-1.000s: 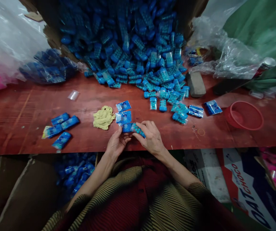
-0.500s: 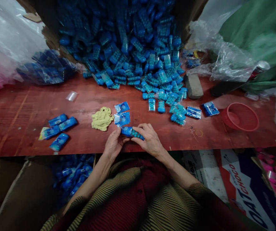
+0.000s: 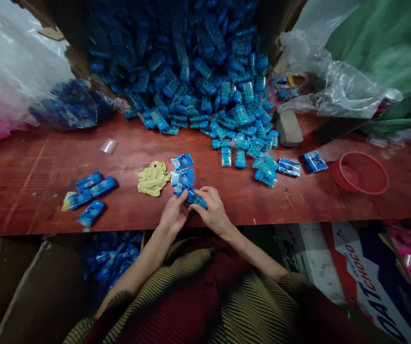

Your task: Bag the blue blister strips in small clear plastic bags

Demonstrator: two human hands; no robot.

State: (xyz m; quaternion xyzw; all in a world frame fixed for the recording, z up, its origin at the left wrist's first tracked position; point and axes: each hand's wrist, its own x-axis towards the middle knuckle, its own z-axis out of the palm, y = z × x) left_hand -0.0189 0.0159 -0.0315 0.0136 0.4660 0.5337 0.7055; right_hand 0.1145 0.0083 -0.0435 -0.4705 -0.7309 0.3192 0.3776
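Below the front edge of the table (image 3: 320, 205), a heap of blue packets (image 3: 115, 260) is seen at the left and a box printed "OAT CHOCO" (image 3: 355, 267) at the right. Just over the middle of that edge, a printed blue sleeve (image 3: 188, 192) is pinched between thumb and fingers of the left hand (image 3: 174, 214). A bottle of blue beads (image 3: 200, 200) is grasped by the right hand (image 3: 213, 211), its left end set at the sleeve; how far it is inserted cannot be told. Beyond the hands, two flat sleeves (image 3: 183, 177) are laid, with a crumpled yellow cloth (image 3: 152, 178) just beside them. Toward the left end of the front edge, four blue packs (image 3: 90, 213) are grouped. A red basket (image 3: 338, 176) is set toward the right end. Farther off, a grey block (image 3: 289, 128) is placed beside a large pile of beaded bottles (image 3: 241, 114), spread across the back edge.
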